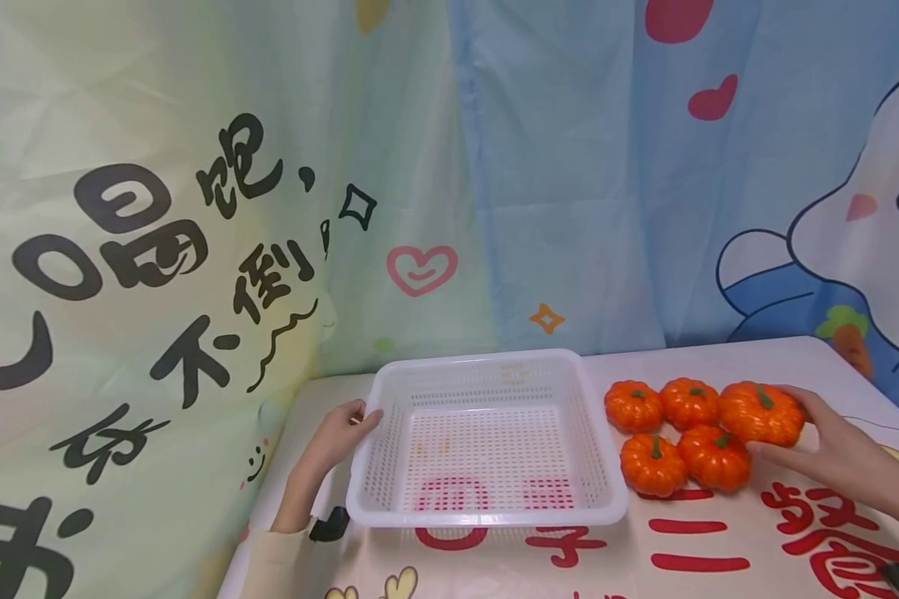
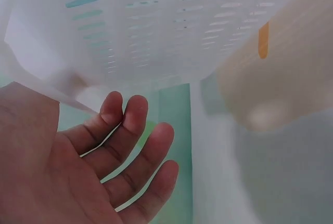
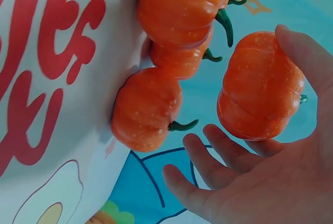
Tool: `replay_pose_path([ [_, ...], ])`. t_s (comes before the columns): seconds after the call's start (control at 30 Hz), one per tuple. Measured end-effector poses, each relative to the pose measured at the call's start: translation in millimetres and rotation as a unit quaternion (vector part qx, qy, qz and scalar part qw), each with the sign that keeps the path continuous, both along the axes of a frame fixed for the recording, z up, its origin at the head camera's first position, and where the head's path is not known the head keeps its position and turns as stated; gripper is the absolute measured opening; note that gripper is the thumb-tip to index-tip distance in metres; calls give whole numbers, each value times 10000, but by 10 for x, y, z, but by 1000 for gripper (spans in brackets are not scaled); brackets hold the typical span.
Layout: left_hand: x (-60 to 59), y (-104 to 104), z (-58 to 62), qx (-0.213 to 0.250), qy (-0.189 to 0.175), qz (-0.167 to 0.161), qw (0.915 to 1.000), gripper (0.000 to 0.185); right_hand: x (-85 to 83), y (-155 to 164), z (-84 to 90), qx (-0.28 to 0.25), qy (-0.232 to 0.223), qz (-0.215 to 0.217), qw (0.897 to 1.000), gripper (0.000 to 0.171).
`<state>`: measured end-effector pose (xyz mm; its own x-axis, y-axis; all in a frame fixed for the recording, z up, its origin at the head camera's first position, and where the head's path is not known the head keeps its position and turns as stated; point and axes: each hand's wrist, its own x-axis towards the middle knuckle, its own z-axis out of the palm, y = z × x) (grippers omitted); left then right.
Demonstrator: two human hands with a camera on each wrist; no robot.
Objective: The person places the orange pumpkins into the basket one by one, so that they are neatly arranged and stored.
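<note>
A white perforated plastic basket (image 1: 487, 520) sits on the table with nothing inside. My left hand (image 1: 345, 437) holds its left rim, thumb over the edge. From the left wrist view, the fingers (image 2: 138, 117) of that hand lie outside the basket wall (image 2: 156, 37), and the rim hides the thumb. On the right, my right hand (image 1: 831, 449) grips an orange toy pumpkin (image 1: 760, 416) by its sides. The right wrist view has this pumpkin (image 3: 260, 86) raised off the table between thumb and fingers, its green stem toward the palm. Several similar pumpkins (image 1: 652, 466) stand close together beside the basket.
The table is covered by a pale printed cloth (image 1: 689, 574) with red characters. Behind it hangs a light blue and green curtain (image 1: 554, 208) with cartoon drawings. The pumpkin cluster (image 1: 633, 406) lies just right of the basket's right rim.
</note>
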<state>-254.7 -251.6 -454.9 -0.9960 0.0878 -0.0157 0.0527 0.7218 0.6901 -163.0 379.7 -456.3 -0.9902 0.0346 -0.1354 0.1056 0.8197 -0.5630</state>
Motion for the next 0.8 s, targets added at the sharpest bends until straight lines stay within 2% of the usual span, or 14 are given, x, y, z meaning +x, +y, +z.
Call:
replay_pose_path([
  [0.37,-4,-7,-36,145,16,41,9999,27,-83,-149,71,-116,249,227,9994,110],
  [0.8,1,-8,-54,243,28,57,9997,27,-171,-377,170,-456,403,725,9955,106],
])
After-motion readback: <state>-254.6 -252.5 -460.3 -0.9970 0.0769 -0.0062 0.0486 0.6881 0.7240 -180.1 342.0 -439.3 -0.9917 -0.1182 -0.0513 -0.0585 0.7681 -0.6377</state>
